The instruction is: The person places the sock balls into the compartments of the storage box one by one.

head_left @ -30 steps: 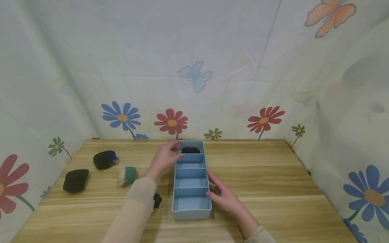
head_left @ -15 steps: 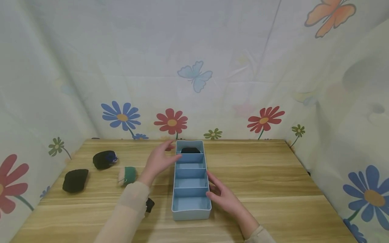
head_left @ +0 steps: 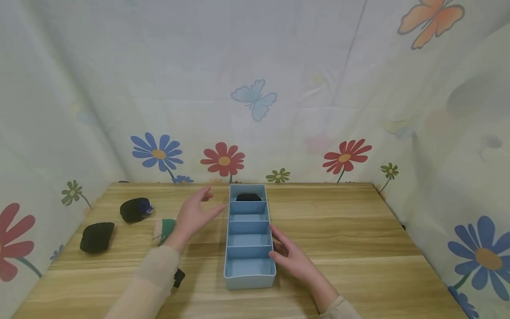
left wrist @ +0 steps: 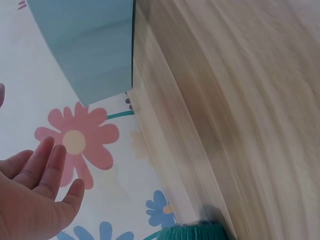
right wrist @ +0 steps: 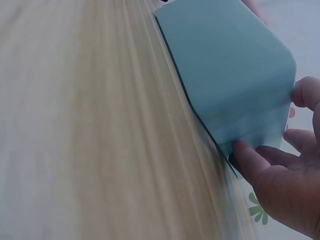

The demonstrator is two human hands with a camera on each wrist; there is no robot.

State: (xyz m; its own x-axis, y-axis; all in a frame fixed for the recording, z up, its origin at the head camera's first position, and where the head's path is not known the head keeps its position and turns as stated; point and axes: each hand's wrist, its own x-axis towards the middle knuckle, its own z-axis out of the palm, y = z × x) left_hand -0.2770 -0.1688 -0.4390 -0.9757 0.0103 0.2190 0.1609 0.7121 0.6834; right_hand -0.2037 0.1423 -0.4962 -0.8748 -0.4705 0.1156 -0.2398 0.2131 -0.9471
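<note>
- Head: blue box (head_left: 250, 282) on table (head_left: 338, 230), black cloth (head_left: 249, 197) in its far compartment. Left hand (head_left: 195, 215) apart from the box, thumb wide of fingers, holding nothing. Right hand (head_left: 295, 258) touches the box's right side.
- Left wrist: fingers loosely bent; green cloth (left wrist: 192, 232) at lower edge.
- Right wrist: fingers spread, tips against box wall.

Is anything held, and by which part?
Nothing is held: the right hand only touches the right side of the blue rectangular plastic box; the left hand is empty.
</note>
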